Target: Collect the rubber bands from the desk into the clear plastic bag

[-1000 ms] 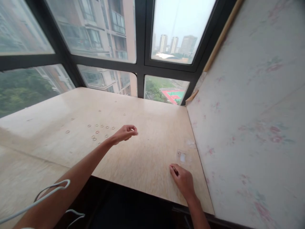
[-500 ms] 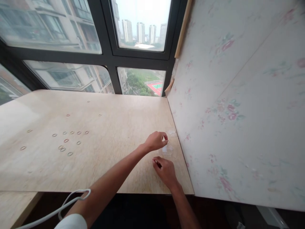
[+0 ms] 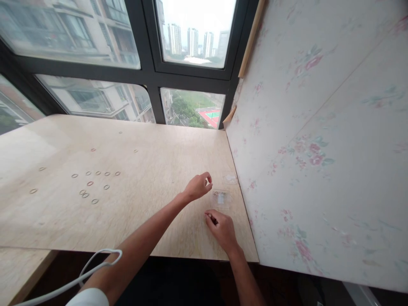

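Observation:
A small clear plastic box [image 3: 221,199] lies on the wooden tabletop near the wall, with a few thin rings [image 3: 216,194] in its far part. Just left of the box hovers my left hand [image 3: 198,187], thumb and forefinger curved with a gap between them and no ring visible there. My right hand [image 3: 221,227] rests at the near side of the box, its fingers curled and pinched together. Whatever that pinch may hold is too small to make out. Beyond the box lies a clear plastic piece [image 3: 230,179], possibly its lid.
Several thin rings, among them a reddish ring [image 3: 90,183], lie scattered on the left of the tabletop [image 3: 153,170]. A flowered wall [image 3: 287,170] bounds the right side. The dark-framed window [image 3: 191,76] stands at the back. A white cable [image 3: 63,282] loops by my left forearm.
My left hand has moved left, away from the box, and the ring that was at its fingertips is gone from them. The right hand has stayed almost still.

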Demonstrator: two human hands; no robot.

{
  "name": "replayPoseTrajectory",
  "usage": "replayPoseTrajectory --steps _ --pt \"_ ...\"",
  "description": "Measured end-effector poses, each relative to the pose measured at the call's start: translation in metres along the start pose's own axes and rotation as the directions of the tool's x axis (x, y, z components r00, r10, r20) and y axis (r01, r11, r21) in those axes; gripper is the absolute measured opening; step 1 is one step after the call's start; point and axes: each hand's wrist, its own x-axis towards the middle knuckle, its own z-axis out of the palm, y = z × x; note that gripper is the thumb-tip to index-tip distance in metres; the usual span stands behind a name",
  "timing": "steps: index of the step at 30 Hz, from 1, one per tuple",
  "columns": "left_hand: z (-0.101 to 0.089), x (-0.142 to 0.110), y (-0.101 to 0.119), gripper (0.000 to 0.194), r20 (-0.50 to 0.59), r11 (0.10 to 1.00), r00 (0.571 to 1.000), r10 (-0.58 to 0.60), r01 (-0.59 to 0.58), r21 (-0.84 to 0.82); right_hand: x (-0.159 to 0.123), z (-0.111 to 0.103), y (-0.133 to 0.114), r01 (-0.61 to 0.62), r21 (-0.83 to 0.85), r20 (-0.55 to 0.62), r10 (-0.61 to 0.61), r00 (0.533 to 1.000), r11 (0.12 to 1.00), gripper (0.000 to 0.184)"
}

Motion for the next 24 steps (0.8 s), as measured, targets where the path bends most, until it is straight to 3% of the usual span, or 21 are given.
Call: replayPoseTrajectory --steps 2,4,10,15,21,24 --pt "-0.004 -0.011 -0.018 0.004 -0.086 0.999 0.995 -0.048 0.048 0.002 0.000 0.001 0.001 0.000 0.003 -0.003 0.000 1.000 1.000 0.022" --pt "-0.007 -0.024 -0.037 0.014 -0.139 0.995 0.986 -0.088 0.092 0.026 0.000 0.001 0.002 0.005 -0.010 -0.009 -0.005 1.000 1.000 0.023" --pt "-0.028 -0.064 -0.079 0.033 -0.165 0.971 0.972 -0.165 0.189 0.145 0.000 0.003 0.005 -0.002 -0.042 0.001 0.002 1.000 0.999 0.028" --pt "-0.052 -0.087 -0.102 0.037 -0.194 0.955 0.964 -0.181 0.220 0.197 0.017 0.013 -0.007 -0.008 0.059 0.030 0.006 1.000 0.998 0.031" --pt "-0.057 -0.110 -0.116 0.036 -0.137 0.949 0.984 -0.110 0.145 0.279 0.085 0.052 -0.067 0.070 0.196 0.105 -0.092 0.990 0.978 0.033" --pt "-0.054 -0.115 -0.115 0.028 -0.045 0.945 0.998 -0.047 0.059 0.321 0.141 0.084 -0.099 -0.014 0.395 0.251 -0.093 0.963 0.919 0.033"
